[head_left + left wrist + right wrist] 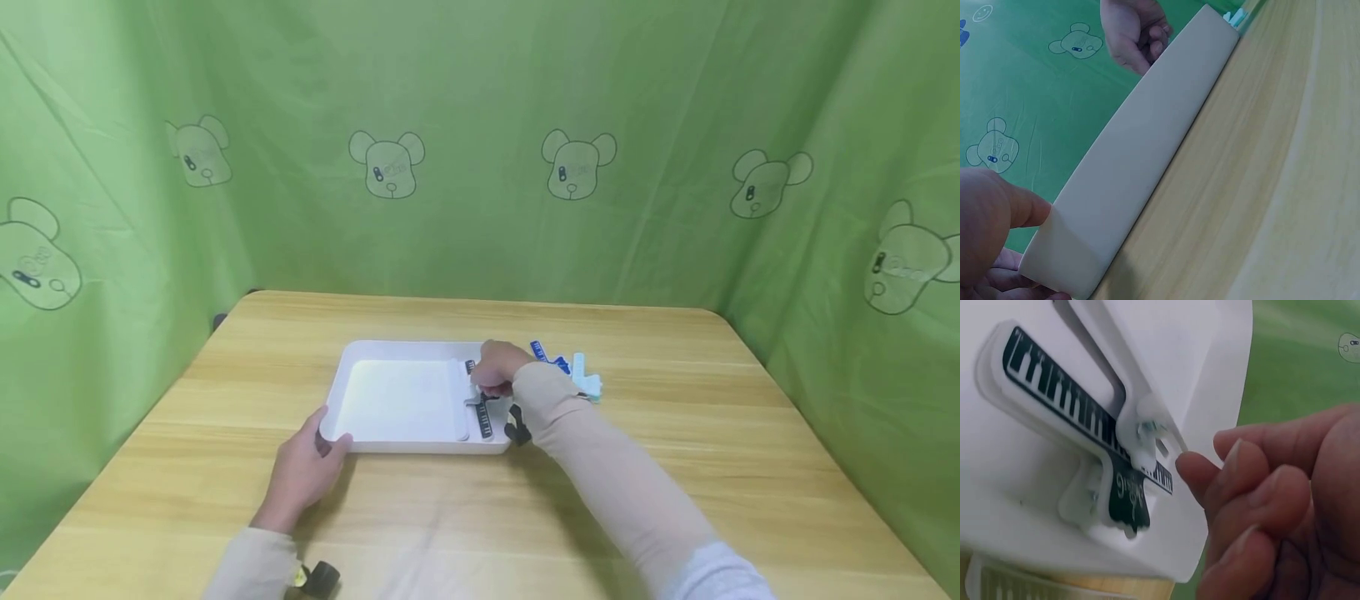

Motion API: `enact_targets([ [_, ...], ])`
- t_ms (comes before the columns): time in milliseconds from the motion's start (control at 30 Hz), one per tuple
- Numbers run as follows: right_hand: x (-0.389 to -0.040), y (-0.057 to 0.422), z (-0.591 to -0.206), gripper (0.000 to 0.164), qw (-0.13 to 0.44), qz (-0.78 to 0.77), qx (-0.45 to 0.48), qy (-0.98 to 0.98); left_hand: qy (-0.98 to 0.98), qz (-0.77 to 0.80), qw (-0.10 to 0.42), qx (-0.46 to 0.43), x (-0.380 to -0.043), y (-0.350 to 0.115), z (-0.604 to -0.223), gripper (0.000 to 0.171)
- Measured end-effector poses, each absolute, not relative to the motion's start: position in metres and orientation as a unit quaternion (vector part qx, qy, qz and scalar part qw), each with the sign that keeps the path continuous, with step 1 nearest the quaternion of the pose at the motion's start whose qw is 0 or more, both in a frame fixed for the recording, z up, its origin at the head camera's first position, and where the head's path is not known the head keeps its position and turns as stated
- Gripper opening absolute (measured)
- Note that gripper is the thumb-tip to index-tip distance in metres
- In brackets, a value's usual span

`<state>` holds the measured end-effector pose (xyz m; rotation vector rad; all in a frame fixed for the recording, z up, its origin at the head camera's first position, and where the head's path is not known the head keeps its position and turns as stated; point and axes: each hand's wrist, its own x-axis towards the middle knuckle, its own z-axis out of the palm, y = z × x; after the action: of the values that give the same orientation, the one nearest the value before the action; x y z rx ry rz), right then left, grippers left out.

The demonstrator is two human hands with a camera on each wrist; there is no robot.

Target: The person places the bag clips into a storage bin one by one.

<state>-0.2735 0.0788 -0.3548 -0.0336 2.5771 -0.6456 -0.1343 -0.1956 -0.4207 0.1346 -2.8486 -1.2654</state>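
My left hand point(303, 471) grips the near left corner of a white tray point(420, 447), thumb on the rim and fingers underneath. My right hand point(498, 367) is over the tray's narrow right compartment. Its fingers are loosely bent, with one fingertip right at the end of a white clip point(1138, 419) in the right wrist view. That clip lies across a black clip point(1063, 387) printed with white piano keys. In the head view the black clip point(484, 421) shows below the hand, which hides part of the compartment. The tray's larger left compartment holds no clips.
Right of the tray, on the wooden table point(675, 467), lie a dark blue clip point(540, 352) and a light turquoise clip point(588, 383). A green curtain point(480, 242) with bear heads surrounds the table on the far side and both flanks.
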Motion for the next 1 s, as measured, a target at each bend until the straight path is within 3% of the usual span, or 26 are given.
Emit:
enact_targets([
  [133,-0.276,0.088,-0.353,0.005,0.238,-0.239,-0.019,0.941,-0.913,-0.405,0.008,0.045,-0.134,-0.196,-0.421,0.07],
  [167,-0.276,0.09,-0.352,0.005,0.237,-0.238,-0.021,0.942,-0.913,-0.405,0.008,0.045,-0.134,-0.196,-0.421,0.07],
  [233,-0.276,0.095,-0.35,0.018,0.235,-0.236,-0.025,0.942,-0.914,-0.404,0.008,0.045,-0.134,-0.197,-0.421,0.07],
  [333,-0.275,0.103,-0.346,0.025,0.231,-0.235,-0.034,0.943,-0.914,-0.404,0.008,0.044,-0.134,-0.197,-0.421,0.07],
  [633,-0.275,0.129,-0.341,0.035,0.225,-0.259,-0.042,0.938,-0.914,-0.403,0.01,0.042,-0.134,-0.197,-0.421,0.07],
  [1000,-0.277,0.161,-0.338,0.035,0.232,-0.29,-0.034,0.928,-0.915,-0.401,0.011,0.043,-0.135,-0.197,-0.422,0.07],
])
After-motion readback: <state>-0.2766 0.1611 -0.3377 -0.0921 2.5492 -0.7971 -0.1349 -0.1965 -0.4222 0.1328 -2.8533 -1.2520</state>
